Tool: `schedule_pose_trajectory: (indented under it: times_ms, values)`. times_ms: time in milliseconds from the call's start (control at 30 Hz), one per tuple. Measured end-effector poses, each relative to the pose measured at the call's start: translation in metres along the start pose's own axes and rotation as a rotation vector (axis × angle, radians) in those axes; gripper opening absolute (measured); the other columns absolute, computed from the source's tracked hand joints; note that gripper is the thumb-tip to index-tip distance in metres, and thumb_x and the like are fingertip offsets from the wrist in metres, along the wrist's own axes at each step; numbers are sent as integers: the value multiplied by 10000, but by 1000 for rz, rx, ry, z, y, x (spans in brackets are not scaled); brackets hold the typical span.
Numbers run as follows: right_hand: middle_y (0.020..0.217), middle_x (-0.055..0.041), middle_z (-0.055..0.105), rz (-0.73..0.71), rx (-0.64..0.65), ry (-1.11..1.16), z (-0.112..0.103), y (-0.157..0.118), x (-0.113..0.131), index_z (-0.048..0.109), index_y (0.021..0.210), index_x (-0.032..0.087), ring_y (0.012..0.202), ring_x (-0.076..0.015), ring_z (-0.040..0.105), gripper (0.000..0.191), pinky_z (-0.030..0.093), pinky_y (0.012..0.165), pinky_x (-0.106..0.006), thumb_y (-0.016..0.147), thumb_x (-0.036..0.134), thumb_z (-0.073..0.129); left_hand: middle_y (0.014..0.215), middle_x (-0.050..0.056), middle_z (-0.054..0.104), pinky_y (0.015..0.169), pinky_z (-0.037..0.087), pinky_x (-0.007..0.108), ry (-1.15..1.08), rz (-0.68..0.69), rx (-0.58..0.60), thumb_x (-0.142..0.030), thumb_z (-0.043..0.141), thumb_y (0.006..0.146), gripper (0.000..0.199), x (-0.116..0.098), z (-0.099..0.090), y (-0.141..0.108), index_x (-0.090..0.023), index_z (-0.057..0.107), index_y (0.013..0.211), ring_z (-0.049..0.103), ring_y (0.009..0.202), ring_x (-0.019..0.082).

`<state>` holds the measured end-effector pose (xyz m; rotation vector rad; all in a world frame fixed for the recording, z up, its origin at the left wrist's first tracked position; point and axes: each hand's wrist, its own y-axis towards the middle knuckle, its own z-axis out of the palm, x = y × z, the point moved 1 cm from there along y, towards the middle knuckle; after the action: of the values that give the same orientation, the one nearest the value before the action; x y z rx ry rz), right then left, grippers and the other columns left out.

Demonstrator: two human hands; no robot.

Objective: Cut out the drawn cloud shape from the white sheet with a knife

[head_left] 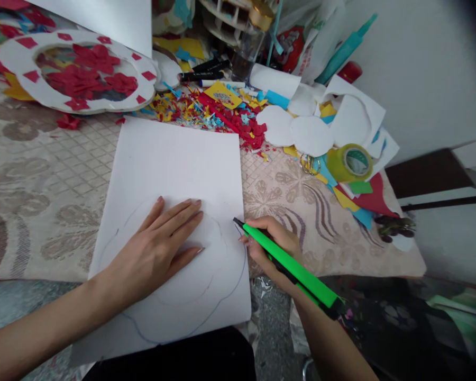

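Observation:
A white sheet (178, 164) lies at the front of the table, its lower part reaching past the edge. Faint curves and a wavy blue outline are drawn on it. My left hand (162, 248) rests flat on the sheet with fingers stretched out, covering part of the drawing. In my right hand (275, 243) is a green utility knife (291, 262), gripped like a pen. Its dark tip is at the sheet's right side, close to the upper end of the blue line; whether it touches the surface I cannot tell.
Behind the sheet lie red, yellow and blue paper scraps (210, 114), black markers (202, 75) and a white scalloped frame with red flowers (19, 84). White cutouts (312, 135), a tape roll (351, 162) and scissors (310, 165) are to the right. A glass bottle (248, 53) stands farther back.

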<state>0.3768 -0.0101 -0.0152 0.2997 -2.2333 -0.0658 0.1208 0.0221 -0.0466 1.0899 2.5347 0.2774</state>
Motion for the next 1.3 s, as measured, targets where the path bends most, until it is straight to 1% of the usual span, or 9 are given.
schedule_pose_trajectory:
  times_ms: [167, 333, 533, 700, 833, 967, 1100, 1200, 1300]
  values:
    - [922, -23, 715, 12, 34, 10, -4, 0, -1, 571, 1122, 238, 841, -177, 719, 276, 562, 748, -314, 860, 149, 565, 1493, 141, 481, 1182, 277, 569, -9, -5, 11, -405, 442, 1019, 474, 0, -1, 0, -103, 508, 1377, 464, 1375, 287]
    - [906, -14, 717, 32, 24, 48, -2, -2, -2, 578, 1114, 238, 822, -171, 723, 280, 568, 751, -314, 852, 140, 570, 1493, 139, 482, 1189, 266, 565, -36, -7, -3, -388, 463, 1011, 462, 0, 0, -1, -115, 506, 1382, 465, 1376, 286]
    - [901, -6, 728, 86, 17, 95, -5, -4, -10, 603, 1129, 257, 795, -168, 722, 261, 574, 731, -309, 878, 185, 596, 1492, 159, 477, 1185, 262, 597, -58, -3, -8, -292, 500, 996, 448, -7, -1, -1, -101, 475, 1400, 422, 1409, 292]
    - [857, -7, 742, 97, 13, 127, -21, 2, -26, 625, 1104, 245, 775, -171, 731, 224, 576, 732, -298, 882, 211, 617, 1546, 175, 391, 1141, 315, 646, -87, -42, 12, -265, 518, 985, 510, -30, 0, 3, -113, 398, 1457, 314, 1465, 334]
    - [915, -35, 735, 117, 91, 189, -41, 12, -34, 630, 1107, 226, 846, -187, 730, 202, 574, 750, -296, 916, 285, 615, 1573, 171, 342, 1122, 315, 683, -120, -61, 51, -311, 547, 970, 604, -53, 2, 7, -135, 326, 1503, 263, 1480, 363]
    - [900, -40, 719, 84, 164, 225, -52, 22, -40, 638, 1080, 212, 838, -189, 719, 193, 565, 698, -279, 927, 327, 612, 1561, 169, 356, 1079, 336, 728, -111, -32, 116, -290, 619, 916, 678, -76, 6, 8, -133, 326, 1507, 294, 1455, 410]
    - [939, -42, 720, 67, 184, 246, -52, 28, -49, 632, 1100, 213, 845, -193, 725, 224, 573, 718, -289, 911, 332, 649, 1544, 173, 376, 1027, 351, 773, -84, 5, 164, -228, 694, 843, 731, -93, 7, 5, -121, 361, 1485, 342, 1421, 446]
    - [972, -44, 713, 56, 201, 245, -50, 30, -52, 638, 1109, 223, 859, -198, 727, 217, 576, 731, -295, 912, 312, 647, 1540, 150, 395, 1046, 373, 737, -89, 22, 153, -223, 638, 887, 658, -90, 3, 2, -131, 365, 1478, 350, 1431, 404]
    - [975, -45, 707, 40, 198, 256, -50, 28, -50, 646, 1108, 227, 864, -200, 726, 200, 580, 721, -296, 919, 289, 624, 1537, 149, 412, 1102, 400, 631, -79, -60, 69, -246, 513, 972, 587, -58, -10, -5, -147, 300, 1509, 375, 1437, 319]
